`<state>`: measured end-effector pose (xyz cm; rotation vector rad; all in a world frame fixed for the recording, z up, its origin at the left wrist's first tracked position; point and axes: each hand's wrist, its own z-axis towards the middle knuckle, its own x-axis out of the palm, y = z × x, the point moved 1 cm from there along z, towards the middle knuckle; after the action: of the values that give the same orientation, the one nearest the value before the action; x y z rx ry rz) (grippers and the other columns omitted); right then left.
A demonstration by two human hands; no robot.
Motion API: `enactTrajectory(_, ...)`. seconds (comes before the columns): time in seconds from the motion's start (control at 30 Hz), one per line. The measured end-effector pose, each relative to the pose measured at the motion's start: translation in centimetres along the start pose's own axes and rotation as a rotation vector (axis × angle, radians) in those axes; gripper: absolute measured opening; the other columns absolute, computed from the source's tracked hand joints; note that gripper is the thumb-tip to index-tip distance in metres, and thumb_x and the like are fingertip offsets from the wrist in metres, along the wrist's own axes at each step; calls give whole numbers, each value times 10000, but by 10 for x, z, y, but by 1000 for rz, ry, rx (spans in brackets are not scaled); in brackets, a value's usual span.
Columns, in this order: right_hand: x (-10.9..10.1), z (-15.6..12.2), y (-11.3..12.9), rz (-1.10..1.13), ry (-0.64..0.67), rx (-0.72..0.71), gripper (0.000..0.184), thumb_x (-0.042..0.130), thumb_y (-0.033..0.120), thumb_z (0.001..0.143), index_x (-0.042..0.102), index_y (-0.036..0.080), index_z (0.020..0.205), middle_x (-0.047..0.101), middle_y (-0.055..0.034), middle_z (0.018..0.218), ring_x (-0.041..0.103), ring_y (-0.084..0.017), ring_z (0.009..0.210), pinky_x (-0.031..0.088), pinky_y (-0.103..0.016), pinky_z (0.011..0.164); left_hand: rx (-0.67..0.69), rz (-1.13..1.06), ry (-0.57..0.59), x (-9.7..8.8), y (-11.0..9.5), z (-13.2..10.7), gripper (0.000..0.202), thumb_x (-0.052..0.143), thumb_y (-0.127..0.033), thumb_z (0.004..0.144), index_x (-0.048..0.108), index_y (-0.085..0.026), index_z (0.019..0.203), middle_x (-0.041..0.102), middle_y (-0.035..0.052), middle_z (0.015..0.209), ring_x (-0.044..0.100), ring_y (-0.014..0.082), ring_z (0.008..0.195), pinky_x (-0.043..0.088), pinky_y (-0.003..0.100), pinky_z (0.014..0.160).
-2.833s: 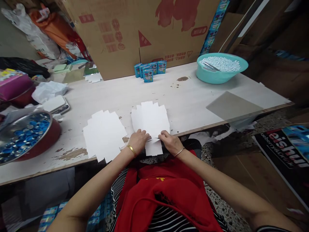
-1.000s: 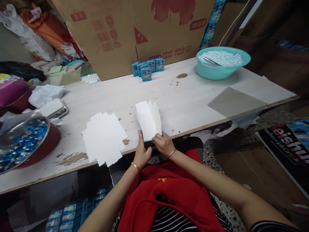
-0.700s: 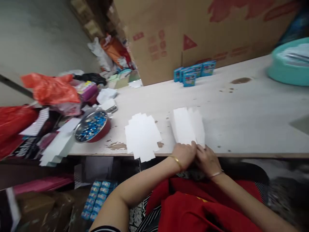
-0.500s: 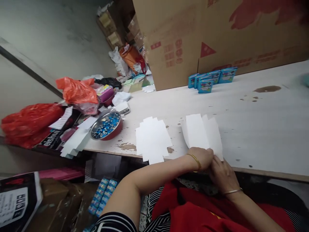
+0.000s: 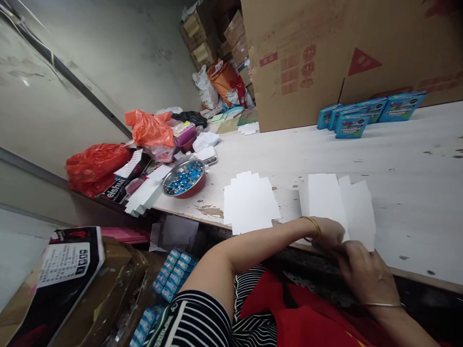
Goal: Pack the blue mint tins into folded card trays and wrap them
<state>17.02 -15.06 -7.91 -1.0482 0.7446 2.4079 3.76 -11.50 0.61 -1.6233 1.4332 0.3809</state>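
Observation:
A white card box blank (image 5: pixel 327 193), partly folded along its length, lies at the table's front edge. My left hand (image 5: pixel 328 233), below a gold bangle, is closed at the near end of this blank. Close beside it, my right hand (image 5: pixel 372 270), with a silver bangle at its wrist, has its fingers bent over the same near end. The fingertips of both hands meet there and partly hide the flap between them. To the left, a second white box blank (image 5: pixel 249 202) lies flat and unfolded, with my left forearm passing just in front of it.
A steel bowl (image 5: pixel 186 178) of small blue-wrapped pieces stands on the left. Several blue printed boxes (image 5: pixel 352 126) stand before a big cardboard carton (image 5: pixel 300 62). Plastic bags (image 5: pixel 150 135) crowd the far left. Blue packs (image 5: pixel 173 274) sit below the table.
The view has swung left, so everything sits further right. Both hands stay at the blank's near end. Its right panel now lies flatter and more spread out.

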Motion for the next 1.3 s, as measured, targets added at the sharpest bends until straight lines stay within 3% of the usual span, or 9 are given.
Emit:
enactTrajectory(0.2,-3,-1,-7,93,97,8,163,369,292,887,486,263,777,510,-82,695,457,-255,547,321,-402,532,-47,122,-1,10,-6,-11,284,532,-209,758,604,-130,1022,644,137,1075,601,229,948,489,322,730)
enactTrajectory(0.3,3,-5,-13,94,123,17,181,373,316,895,489,260,768,500,-78,669,455,-252,536,330,-399,529,-73,115,89,3,-11,-1,198,557,-154,738,643,-157,916,629,139,1126,590,225,978,478,323,763)
enactTrajectory(0.47,5,-4,-5,105,18,-10,141,410,286,895,510,211,960,581,-129,929,574,-275,779,451,-403,641,15,102,210,-16,-6,1,58,612,-146,690,649,-128,649,684,65,774,609,167,783,472,258,703)
enactTrajectory(0.57,-4,8,3,210,-127,73,481,536,348,840,379,184,1264,431,-174,1297,480,-299,1136,473,-443,830,40,151,159,-20,1,-6,110,606,-130,668,673,-124,755,681,45,731,607,165,718,483,273,678)
enactTrajectory(0.67,-7,30,-10,279,-210,424,783,572,415,794,187,139,1417,360,-207,1370,498,-276,1111,487,-426,830,66,202,53,-14,0,-4,267,604,-136,669,667,-116,928,697,85,856,623,202,759,491,302,673)
enactTrajectory(0.83,-12,55,-63,357,251,519,408,399,245,844,540,168,1220,655,-102,1055,596,-234,968,482,-374,852,169,216,-71,-5,-23,0,265,577,-210,761,652,-153,1009,680,93,1004,617,221,915,474,301,782)
enactTrajectory(1.03,-36,67,-91,79,538,290,504,335,160,891,360,263,1384,613,-62,1166,580,-199,1019,466,-313,835,203,166,-625,-68,22,14,385,392,-384,906,566,-180,1182,587,101,1211,533,217,1084,414,356,910)
enactTrajectory(1.13,-43,75,-89,-124,659,193,551,301,93,888,331,300,1398,619,-67,1084,590,-196,942,459,-281,742,121,222,-485,-92,62,30,403,345,-402,920,578,-209,1185,541,81,1296,465,240,1184,351,394,972)
enactTrajectory(1.3,-47,77,-85,-242,737,108,508,333,246,930,257,300,1430,565,-107,1106,571,-233,911,438,-308,702,147,238,-208,-97,92,41,400,403,-493,877,665,-231,1028,696,13,1008,619,162,879,443,243,753)
